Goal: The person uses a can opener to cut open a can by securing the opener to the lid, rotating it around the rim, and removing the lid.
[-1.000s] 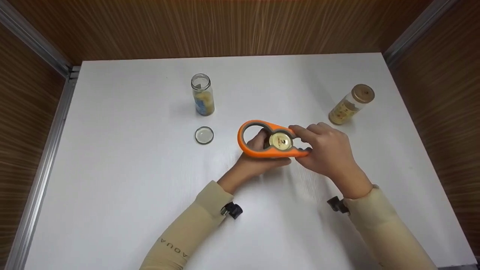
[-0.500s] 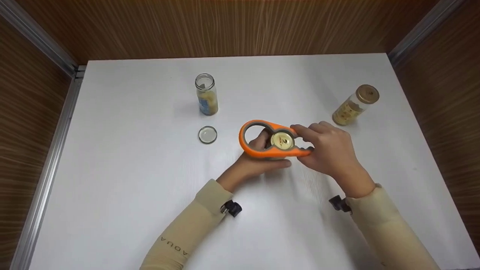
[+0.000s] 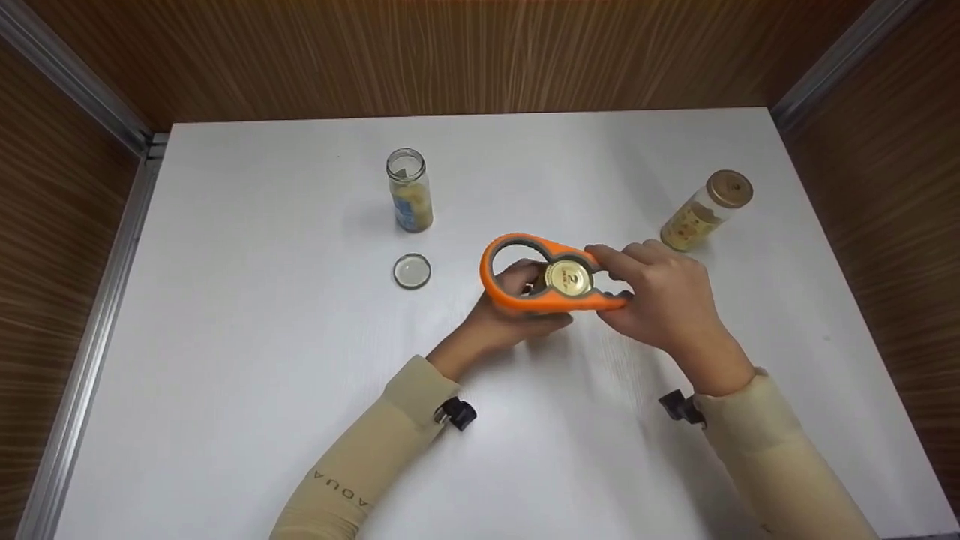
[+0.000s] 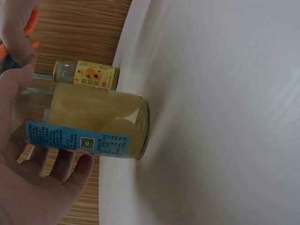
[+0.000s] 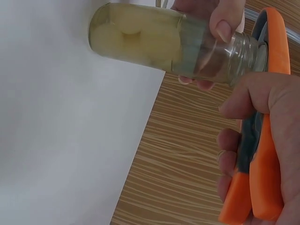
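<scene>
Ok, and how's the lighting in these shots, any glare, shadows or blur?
Head view: brightest, a pale sheen on the near part of the table, soft shadow beside the right sleeve; left wrist view: dimmer, broad soft shadow on the table by the held jar, its label's small print hard to read; right wrist view: also dim, that jar's contents looking hazy.

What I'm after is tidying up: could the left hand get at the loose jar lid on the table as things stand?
Probably not: the left hand grips a glass jar beneath the orange jar opener. Nothing stands between that hand and the loose jar lid, so emptied, it could likely reach.
</scene>
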A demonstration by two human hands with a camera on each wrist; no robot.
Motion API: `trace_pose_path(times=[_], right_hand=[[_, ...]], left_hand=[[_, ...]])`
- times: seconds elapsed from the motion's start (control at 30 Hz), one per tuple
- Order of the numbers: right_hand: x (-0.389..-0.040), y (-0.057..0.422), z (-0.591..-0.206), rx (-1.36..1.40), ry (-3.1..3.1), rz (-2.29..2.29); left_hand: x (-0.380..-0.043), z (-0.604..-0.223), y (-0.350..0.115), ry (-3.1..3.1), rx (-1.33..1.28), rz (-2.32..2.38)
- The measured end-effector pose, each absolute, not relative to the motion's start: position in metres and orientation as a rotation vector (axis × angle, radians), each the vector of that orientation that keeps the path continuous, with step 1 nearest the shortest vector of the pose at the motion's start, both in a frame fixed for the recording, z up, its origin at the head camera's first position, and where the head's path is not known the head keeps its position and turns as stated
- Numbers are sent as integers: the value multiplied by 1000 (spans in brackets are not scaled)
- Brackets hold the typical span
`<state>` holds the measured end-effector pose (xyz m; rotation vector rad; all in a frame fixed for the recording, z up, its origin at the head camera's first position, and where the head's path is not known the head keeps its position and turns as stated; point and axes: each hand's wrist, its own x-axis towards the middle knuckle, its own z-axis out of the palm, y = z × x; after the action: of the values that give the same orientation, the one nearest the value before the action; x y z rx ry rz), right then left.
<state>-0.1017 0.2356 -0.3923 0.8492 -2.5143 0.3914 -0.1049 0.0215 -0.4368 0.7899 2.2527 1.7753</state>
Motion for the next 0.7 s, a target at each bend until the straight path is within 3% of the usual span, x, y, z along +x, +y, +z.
trace_pose_path(times=[0.2, 0.37, 0.5, 0.7], right_hand=[[-98, 242, -388, 827, -2519, 392], [-94, 247, -385, 807, -2524, 399], [-92, 250, -386, 793, -2521, 411], [-89, 256, -388, 781, -2522, 408]], left_hand=[[-124, -452, 25, 2236, 945, 1679], [-127, -458, 9, 2143, 791, 2003], [-135, -463, -4, 2528, 713, 1765], [-153, -457, -11, 2559, 597, 1608]])
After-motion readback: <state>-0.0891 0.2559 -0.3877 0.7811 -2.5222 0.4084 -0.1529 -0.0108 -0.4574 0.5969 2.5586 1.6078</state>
